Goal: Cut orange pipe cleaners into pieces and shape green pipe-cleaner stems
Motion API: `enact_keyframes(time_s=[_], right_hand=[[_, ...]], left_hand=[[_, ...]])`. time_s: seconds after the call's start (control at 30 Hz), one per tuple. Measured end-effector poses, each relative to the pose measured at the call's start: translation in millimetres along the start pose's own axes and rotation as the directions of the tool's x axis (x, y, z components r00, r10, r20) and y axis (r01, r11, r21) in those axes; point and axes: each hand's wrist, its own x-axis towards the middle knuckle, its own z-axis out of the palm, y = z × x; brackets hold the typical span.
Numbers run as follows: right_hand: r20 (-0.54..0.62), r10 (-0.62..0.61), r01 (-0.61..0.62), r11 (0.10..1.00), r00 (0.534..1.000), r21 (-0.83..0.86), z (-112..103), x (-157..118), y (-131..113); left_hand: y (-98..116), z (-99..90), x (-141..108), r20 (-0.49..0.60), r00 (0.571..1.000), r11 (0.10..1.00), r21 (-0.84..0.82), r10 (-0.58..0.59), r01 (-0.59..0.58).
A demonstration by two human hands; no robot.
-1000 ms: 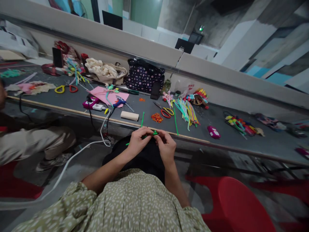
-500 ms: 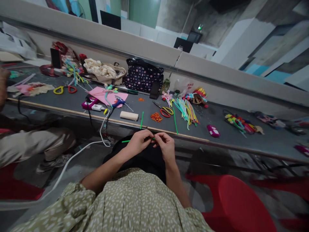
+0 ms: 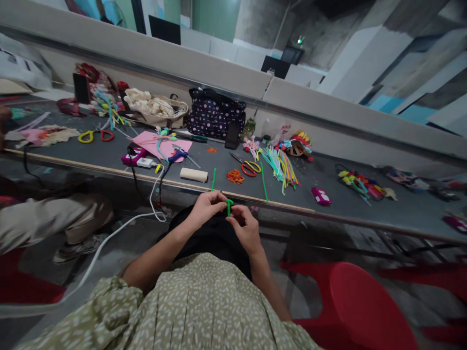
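Pinching a bent green fuzzy stem point(image 3: 229, 208) between thumb and finger of the left hand point(image 3: 208, 208). Curling the right hand point(image 3: 246, 226) at the low end, too small to tell if gripping too. Holding it all above a black lap point(image 3: 211, 239), just in front of the bench point(image 3: 219, 158). Facing two straight green sticks point(image 3: 264, 182) on top, with orange bits point(image 3: 235, 176) and scissors point(image 3: 243, 162) between.

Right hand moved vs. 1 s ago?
Yes, slightly: against the table edge, the right hand now sits lower in the view, farther from that edge and nearer the wearer's body.
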Motion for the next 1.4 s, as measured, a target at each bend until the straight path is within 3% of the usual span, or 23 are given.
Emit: enact_keyframes(time_s=[0.3, 0.6, 0.67, 0.83, 1.03, 1.4], right_hand=[[-0.150, 0.074, -0.062, 0.995, 0.986, 0.080, 3, 2, -1], [0.117, 0.215, -0.244, 0.888, 0.970, 0.390, -3, 7, 0], [0.124, 0.230, -0.261, 0.868, 0.965, 0.422, -3, 7, 2], [0.018, 0.231, -0.211, 0.848, 0.973, 0.486, -3, 9, 8], [0.015, 0.234, -0.210, 0.842, 0.972, 0.497, -4, 15, 14], [-0.056, 0.199, -0.160, 0.902, 0.978, 0.401, -18, 28, 12]], left_hand=[[5, 0.9, -7, 0.152, 0.988, 0.997, 0.078, -0.019, 0.007], [-4, -2.1, -6, 0.217, 0.970, 0.994, 0.010, -0.107, 0.107], [-7, -3.1, -5, 0.236, 0.962, 0.989, -0.030, -0.135, 0.146], [-7, -0.9, -7, 0.282, 0.944, 0.971, -0.114, -0.171, 0.210], [-6, -0.5, -9, 0.364, 0.911, 0.944, -0.184, -0.193, 0.274], [-2, -2.1, -13, 0.401, 0.893, 0.933, -0.198, -0.203, 0.301]])
